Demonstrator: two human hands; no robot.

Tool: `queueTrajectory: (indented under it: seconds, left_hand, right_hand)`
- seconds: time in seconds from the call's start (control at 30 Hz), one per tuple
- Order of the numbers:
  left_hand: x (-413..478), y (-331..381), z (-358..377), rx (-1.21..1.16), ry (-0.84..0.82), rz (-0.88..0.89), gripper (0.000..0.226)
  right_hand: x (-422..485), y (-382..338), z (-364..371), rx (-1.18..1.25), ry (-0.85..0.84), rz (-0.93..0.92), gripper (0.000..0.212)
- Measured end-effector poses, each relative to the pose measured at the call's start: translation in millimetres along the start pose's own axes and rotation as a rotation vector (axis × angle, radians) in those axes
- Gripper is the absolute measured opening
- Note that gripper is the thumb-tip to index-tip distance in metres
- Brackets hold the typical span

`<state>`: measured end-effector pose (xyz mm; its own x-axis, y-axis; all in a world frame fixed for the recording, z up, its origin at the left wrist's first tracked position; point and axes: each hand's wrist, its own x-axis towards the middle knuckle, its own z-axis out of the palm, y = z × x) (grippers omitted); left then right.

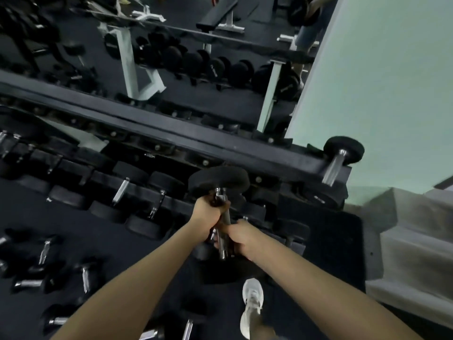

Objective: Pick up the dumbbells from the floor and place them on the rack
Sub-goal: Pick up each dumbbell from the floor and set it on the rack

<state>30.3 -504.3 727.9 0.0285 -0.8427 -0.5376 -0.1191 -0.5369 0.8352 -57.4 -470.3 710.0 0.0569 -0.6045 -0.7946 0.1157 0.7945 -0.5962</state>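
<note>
1. Floor dumbbells (44, 253), lower left of frame: several loose pieces with chrome handles, lying at mixed angles on the dark floor. Judged not yet racked.

2. Rack (147, 128), a dark frame running from the left edge to right of centre. Contents of the lower tier: racked row (137, 177), heads side by side and handles pointing outward, filling the tier from the left edge to mid-frame. The slot below the hands is hidden.

3. Held dumbbell (218, 180), centre of frame: off the floor, nearly on end, its upper head level with the rack's front edge and its lower head mostly hidden behind the hands.

4. Left hand (208, 214): fingers wrapped tight round the handle just under the upper head.

5. Right hand (241, 238): fingers closed round the same handle, lower down. The double grip is probably there to share the weight and steer the dumbbell toward a slot.

6. Shoe (252, 305), white, lower centre, planted near the rack.

7. End dumbbell (339, 155), right: alone on the rack's top tier, at its far end.
</note>
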Motion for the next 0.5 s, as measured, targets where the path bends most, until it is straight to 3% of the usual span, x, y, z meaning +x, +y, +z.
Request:
queueTrajectory:
  seconds: [0.1,0.23,0.5]
  left_hand:
    - [37.5,34.0,31.8,0.025,0.029,0.041,0.022]
    - [83.8,68.9,70.5,0.044,0.029,0.060,0.026]
    - [163.7,104.0,119.5,0.129,-0.021,0.016,0.032]
  right_hand:
    - [25.4,-43.1,-25.9,0.000,0.014,-0.019,0.039]
    - [53.6,-83.3,-63.1,0.023,-0.014,-0.064,0.014]
    - [107.9,-136.1,-102.8,0.192,0.015,-0.088,0.018]
